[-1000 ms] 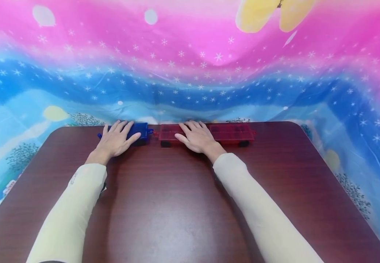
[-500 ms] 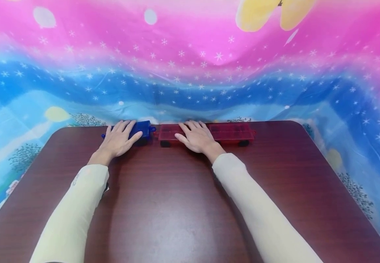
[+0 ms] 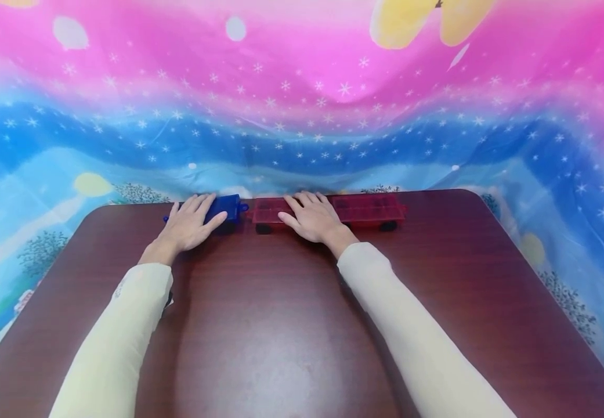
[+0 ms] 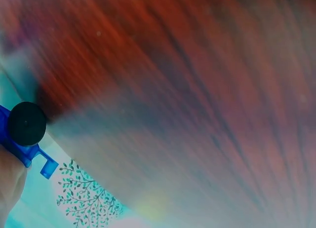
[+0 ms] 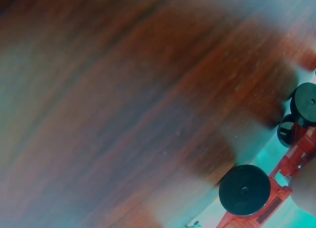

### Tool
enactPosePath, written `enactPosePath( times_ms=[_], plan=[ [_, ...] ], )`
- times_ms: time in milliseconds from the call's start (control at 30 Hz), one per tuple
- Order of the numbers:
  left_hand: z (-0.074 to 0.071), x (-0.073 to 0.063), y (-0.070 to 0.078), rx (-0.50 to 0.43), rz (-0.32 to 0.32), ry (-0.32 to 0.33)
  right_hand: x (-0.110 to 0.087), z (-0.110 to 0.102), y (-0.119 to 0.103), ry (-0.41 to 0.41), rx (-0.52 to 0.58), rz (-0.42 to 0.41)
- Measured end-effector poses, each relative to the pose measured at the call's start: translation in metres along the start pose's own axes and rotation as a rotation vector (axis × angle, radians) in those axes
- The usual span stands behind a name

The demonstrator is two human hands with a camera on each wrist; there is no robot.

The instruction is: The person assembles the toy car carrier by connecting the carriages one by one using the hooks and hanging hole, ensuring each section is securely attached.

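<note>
Near the table's far edge, my left hand (image 3: pixel 189 223) rests with spread fingers on a blue see-through toy wagon (image 3: pixel 228 209). A black wheel (image 4: pixel 27 123) and a blue hook (image 4: pixel 48 166) of it show in the left wrist view. Just to the right, my right hand (image 3: pixel 312 217) lies with straight fingers over the red see-through toy wagons (image 3: pixel 369 212), hiding the middle of that row. In the right wrist view a black wheel (image 5: pixel 244 191) stands beside red frame parts. The blue coupling (image 3: pixel 243 207) meets the red one at the gap between the colours.
The dark brown wooden table (image 3: pixel 260 307) has rounded far corners. Right behind the wagons hangs a pink and blue cloth (image 3: pixel 302 116) with snowflakes printed on it. Pale sleeves (image 3: pixel 406 313) cover both forearms.
My left hand has slid slightly right with the blue wagon, bringing its coupling to the red one. The wagon's right end sits slightly lower than half a second ago. The right hand stays put.
</note>
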State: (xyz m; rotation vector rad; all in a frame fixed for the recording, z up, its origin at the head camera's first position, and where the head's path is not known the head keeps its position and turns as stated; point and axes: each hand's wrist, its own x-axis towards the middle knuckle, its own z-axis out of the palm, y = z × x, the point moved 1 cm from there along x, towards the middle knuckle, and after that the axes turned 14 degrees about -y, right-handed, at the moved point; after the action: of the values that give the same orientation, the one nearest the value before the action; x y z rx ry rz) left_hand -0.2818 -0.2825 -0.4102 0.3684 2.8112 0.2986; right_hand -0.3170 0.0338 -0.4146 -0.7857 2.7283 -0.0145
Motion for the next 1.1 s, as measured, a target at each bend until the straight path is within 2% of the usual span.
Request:
enactPosePath(
  times_ms=[733, 1100],
  plan=[
    [0.0006, -0.0008, -0.0005, 0.018, -0.008, 0.002, -0.0010, -0.0006, 0.0004, -0.003, -0.009, -0.001],
    [0.0019, -0.0034, 0.0033, 0.067, -0.014, -0.009, -0.0014, 0.0001, -0.0003, -0.006, -0.010, -0.001]
  ],
)
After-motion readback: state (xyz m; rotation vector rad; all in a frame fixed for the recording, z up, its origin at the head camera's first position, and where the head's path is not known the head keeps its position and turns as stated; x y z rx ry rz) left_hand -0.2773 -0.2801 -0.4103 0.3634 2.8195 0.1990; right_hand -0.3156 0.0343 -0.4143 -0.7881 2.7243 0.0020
